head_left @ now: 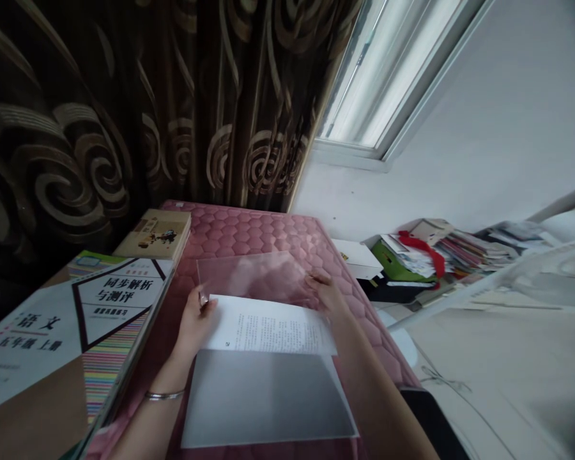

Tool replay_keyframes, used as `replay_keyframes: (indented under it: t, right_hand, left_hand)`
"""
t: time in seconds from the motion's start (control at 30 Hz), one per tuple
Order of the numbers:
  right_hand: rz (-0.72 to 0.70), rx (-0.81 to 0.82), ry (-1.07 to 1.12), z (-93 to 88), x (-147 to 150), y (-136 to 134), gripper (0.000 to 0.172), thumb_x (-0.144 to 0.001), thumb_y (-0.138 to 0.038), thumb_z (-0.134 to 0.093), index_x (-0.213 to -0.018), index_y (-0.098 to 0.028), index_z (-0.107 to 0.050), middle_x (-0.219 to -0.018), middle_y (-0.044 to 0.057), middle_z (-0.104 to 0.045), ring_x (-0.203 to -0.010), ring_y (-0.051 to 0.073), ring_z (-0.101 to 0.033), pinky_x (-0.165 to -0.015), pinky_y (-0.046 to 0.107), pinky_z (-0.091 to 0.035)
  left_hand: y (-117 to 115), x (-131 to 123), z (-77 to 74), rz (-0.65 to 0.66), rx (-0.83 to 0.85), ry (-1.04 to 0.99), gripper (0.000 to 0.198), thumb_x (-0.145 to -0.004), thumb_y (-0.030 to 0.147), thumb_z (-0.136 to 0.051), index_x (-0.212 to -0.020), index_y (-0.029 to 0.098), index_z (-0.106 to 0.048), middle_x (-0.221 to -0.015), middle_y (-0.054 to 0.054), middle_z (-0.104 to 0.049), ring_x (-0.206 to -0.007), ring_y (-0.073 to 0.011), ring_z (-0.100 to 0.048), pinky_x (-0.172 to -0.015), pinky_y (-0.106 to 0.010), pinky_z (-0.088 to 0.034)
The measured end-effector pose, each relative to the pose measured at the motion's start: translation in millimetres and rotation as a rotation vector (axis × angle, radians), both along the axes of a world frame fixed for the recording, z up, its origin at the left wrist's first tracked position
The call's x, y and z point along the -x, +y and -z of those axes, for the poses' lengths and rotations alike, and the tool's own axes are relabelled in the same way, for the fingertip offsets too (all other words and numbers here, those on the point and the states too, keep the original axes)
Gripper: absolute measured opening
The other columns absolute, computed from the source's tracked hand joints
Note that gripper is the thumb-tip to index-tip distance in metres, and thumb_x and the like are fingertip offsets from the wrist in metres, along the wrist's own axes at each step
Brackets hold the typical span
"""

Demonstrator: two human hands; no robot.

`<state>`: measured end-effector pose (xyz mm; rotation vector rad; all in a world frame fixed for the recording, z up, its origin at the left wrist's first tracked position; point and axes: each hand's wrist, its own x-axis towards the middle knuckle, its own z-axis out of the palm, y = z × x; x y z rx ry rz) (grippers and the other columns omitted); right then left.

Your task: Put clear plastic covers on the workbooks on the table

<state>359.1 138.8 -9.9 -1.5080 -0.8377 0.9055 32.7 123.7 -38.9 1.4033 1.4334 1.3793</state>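
Observation:
A clear plastic sheet stands raised beyond a white printed page, over the pink quilted surface. My left hand has its fingers closed at the near left corner of the sheet, beside the page's top left edge. At the right, my right hand pinches the sheet's right edge near the page's top right corner. Below the page, a greyish translucent sheet lies flat between my forearms. A silver bangle circles my left wrist.
Workbooks and a tan book are stacked at the left on the quilted surface. Behind hangs a dark patterned curtain. Beyond the right edge are a white box, a green folder and piled papers.

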Motion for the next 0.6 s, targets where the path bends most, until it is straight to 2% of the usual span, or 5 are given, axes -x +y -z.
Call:
replay_keyframes:
  t: [0.1,0.17,0.27,0.37,0.6]
  right_hand:
    - [-0.05,-0.123,0.106,-4.0,-8,-15,0.041,-0.054,-0.037,-0.079,-0.091,-0.024,-0.066,-0.071,-0.002,-0.068,-0.075,0.019,-0.068,-0.07,0.031,-0.054]
    - [-0.08,-0.176,0.084,-3.5,-11,-26,0.048,-0.054,-0.043,-0.081,-0.095,-0.024,-0.066,-0.07,-0.002,-0.068,-0.074,0.019,-0.067,-0.07,0.031,-0.053]
    - [-0.081,-0.158,0.045,2.2,-14,-40,0.049,-0.051,-0.051,-0.082,-0.086,-0.021,-0.066,-0.067,-0.001,-0.067,-0.066,0.018,-0.064,-0.062,0.03,-0.051]
    - [-0.023,-0.124,0.096,10.7,-14,-48,0.052,-0.048,-0.053,-0.083,-0.084,-0.02,-0.065,-0.071,0.002,-0.069,-0.061,0.018,-0.062,-0.054,0.03,-0.049]
    - [0.022,-0.117,0.1,18.4,-13,-44,0.047,-0.047,-0.053,-0.082,-0.075,-0.021,-0.062,-0.07,0.001,-0.069,-0.064,0.017,-0.063,-0.059,0.029,-0.049]
  left_hand:
    - [-1,-1,1.0,-0.044,0.014,0.017,0.041,-0.073,0.035,-0.061,-0.109,0.018,-0.055,-0.102,-0.009,-0.065,-0.096,-0.0223,-0.064,-0.091,-0.039,-0.049]
    - [-2,-1,1.2,-0.051,0.036,0.017,0.04,-0.073,0.036,-0.061,-0.108,0.017,-0.054,-0.097,-0.008,-0.067,-0.091,-0.0227,-0.066,-0.088,-0.04,-0.05]
    - [-4,-3,1.7,-0.082,0.035,0.026,0.036,-0.075,0.034,-0.06,-0.106,0.017,-0.053,-0.097,-0.01,-0.068,-0.091,-0.0234,-0.067,-0.087,-0.041,-0.051]
    - [-5,-4,2.5,-0.118,0.004,0.072,0.032,-0.077,0.034,-0.056,-0.104,0.017,-0.055,-0.105,-0.013,-0.067,-0.098,-0.0246,-0.066,-0.087,-0.04,-0.051]
    - [-8,-5,0.1,-0.092,-0.032,0.116,0.038,-0.076,0.036,-0.056,-0.109,0.017,-0.057,-0.111,-0.012,-0.065,-0.103,-0.0241,-0.064,-0.093,-0.04,-0.049]
